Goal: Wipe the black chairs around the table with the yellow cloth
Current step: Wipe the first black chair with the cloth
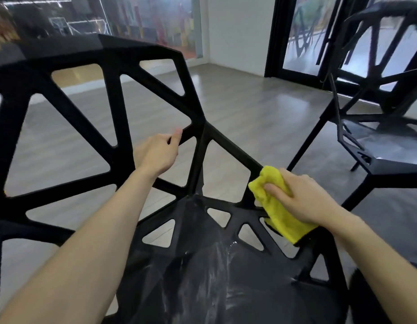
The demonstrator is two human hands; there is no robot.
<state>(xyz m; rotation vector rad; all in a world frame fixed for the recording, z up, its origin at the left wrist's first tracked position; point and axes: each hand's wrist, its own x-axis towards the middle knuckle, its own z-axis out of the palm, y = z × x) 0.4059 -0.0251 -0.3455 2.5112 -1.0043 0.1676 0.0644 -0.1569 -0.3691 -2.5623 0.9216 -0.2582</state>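
1. Head view: our left hand (pixel 156 153) curls its fingers round a strut of the black chair (pixel 104 94) at frame centre.
2. Our right hand (pixel 303 199) grips the yellow cloth (pixel 276 211) against the chair's frame, lower right.
3. Another black chair (pixel 380 146) stands at right.

A grey wood-plank floor (pixel 237 108) carries two black lattice chairs: a near chair (pixel 123 94) and another chair (pixel 387 148) to its right.

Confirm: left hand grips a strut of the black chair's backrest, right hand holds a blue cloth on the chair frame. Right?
Not quite: the cloth is yellow, not blue, as the head view shows. The rest stands: the left hand grips a backrest strut of the black chair, and the right hand holds the cloth on the frame.
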